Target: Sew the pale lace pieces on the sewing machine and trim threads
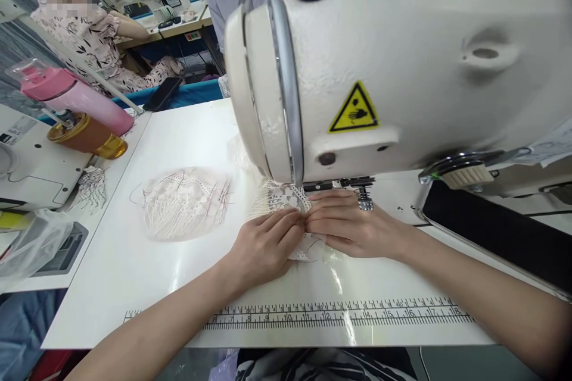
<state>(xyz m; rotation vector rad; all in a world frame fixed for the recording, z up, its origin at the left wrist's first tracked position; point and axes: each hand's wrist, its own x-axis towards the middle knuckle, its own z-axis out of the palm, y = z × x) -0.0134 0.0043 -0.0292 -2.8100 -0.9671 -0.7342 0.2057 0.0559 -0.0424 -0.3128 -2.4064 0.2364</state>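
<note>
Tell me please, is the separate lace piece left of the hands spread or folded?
Spread: the lace piece lies out on the white table, its rounded outline showing.

Both hands [270,244] hold white lace [288,197] at the sewing machine [402,59], another lace piece [185,205] lying to their left.

The white table [134,274] has a printed ruler [335,315] along its near edge, with 10 and 12 among its legible marks. On it, a rounded, red-threaded lace piece [185,208] lies left of another lace piece [286,195], partly below the sewing machine head [402,65].
</note>
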